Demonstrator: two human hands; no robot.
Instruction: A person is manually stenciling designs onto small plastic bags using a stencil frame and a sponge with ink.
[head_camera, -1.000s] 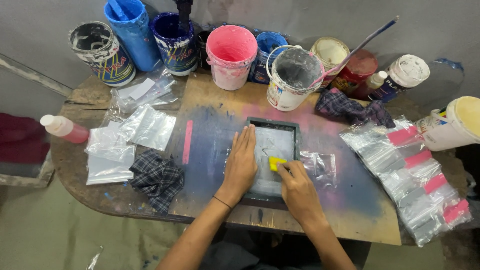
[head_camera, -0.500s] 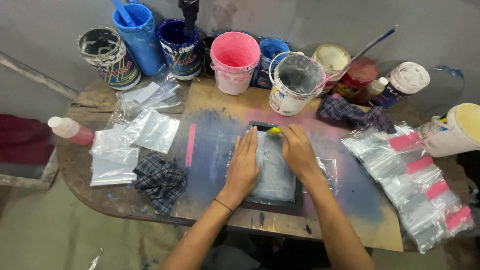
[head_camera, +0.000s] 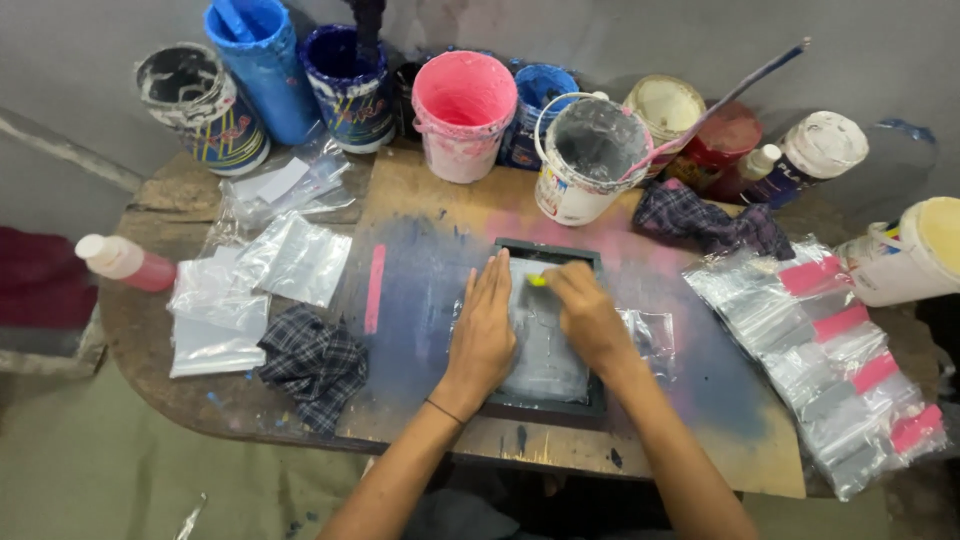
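Note:
A small dark-framed printing screen (head_camera: 592, 262) lies flat in the middle of a stained wooden board (head_camera: 420, 190). My left hand (head_camera: 484, 335) presses flat on the screen's left side, fingers together and pointing away from me. My right hand (head_camera: 588, 315) is closed around a small yellow scraper (head_camera: 538, 281), whose tip shows at the far end of the screen mesh. A clear plastic bag (head_camera: 655, 335) pokes out from under the frame on the right.
Paint pots and buckets crowd the far edge: a pink bucket (head_camera: 463, 112), a white one (head_camera: 583, 158), blue ones (head_camera: 258, 62). Clear bags (head_camera: 255, 285) and a checked rag (head_camera: 312, 362) lie left; pink-strip zip bags (head_camera: 835, 350) right. A pink bottle (head_camera: 125, 262) lies far left.
My right hand pushed the yellow scraper from the near end of the screen up to the far end. The left hand stayed pressed on the frame.

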